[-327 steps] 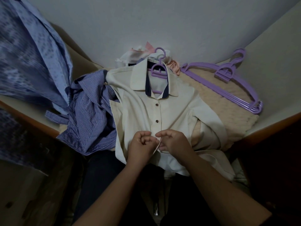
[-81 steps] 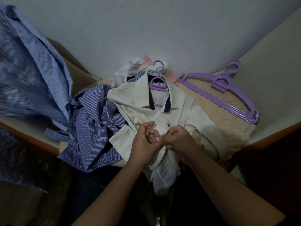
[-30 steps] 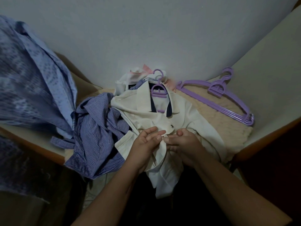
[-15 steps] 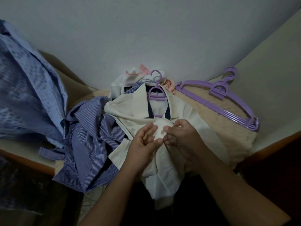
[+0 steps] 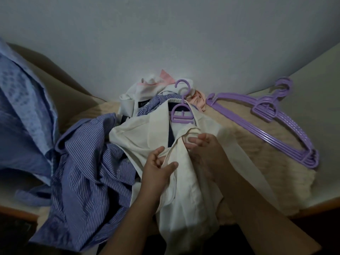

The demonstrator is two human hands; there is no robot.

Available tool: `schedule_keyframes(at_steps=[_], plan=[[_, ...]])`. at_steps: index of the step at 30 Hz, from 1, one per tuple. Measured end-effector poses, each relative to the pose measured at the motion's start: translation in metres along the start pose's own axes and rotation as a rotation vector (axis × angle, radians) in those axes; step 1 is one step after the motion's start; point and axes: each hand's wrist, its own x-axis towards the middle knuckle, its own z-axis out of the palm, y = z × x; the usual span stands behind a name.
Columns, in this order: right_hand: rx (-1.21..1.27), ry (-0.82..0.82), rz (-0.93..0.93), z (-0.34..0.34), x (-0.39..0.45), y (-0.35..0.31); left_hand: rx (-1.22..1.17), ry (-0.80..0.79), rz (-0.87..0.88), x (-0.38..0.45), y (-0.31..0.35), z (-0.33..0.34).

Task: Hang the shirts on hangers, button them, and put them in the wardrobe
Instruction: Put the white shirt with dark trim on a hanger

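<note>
Buttoning step: left hand (image 5: pixel 158 168) and right hand (image 5: pixel 206 150) each pinch the cream shirt (image 5: pixel 184 181) placket on its purple hanger (image 5: pixel 181 111); next, align button with hole.

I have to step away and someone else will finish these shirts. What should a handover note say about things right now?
Left hand: grips the cream shirt front.
Right hand: holds the bunched cloth near the collar.
Cream shirt: on a purple hanger, lying on the bed; whether its buttons are closed is hidden.
Striped blue shirt: crumpled to the left, not on a hanger.
Spare hangers: stacked on the right.
Left: hang and button the rest, all into the wardrobe.
</note>
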Motion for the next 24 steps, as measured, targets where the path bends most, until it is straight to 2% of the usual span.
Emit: schedule_keyframes(at_steps=[2, 6, 13, 16, 21, 24], plan=[[-0.132, 0.050, 0.010, -0.007, -0.016, 0.010, -0.023, 0.005, -0.002, -0.004, -0.001, 0.001], [-0.214, 0.016, 0.050, -0.012, -0.046, 0.019, -0.006, -0.007, 0.022, -0.018, 0.001, 0.005], [-0.439, 0.166, -0.283, -0.006, -0.080, 0.016, 0.080, 0.053, 0.242, -0.063, 0.010, 0.019], [-0.294, 0.179, -0.241, -0.001, -0.094, 0.016, 0.123, 0.081, 0.322, -0.083, 0.011, 0.025], [0.241, 0.058, 0.018, 0.003, -0.105, 0.020, 0.169, 0.110, 0.283, -0.100, 0.012, 0.027], [0.196, 0.080, 0.022, 0.002, -0.109, 0.020, 0.195, 0.104, 0.261, -0.106, 0.011, 0.025]])
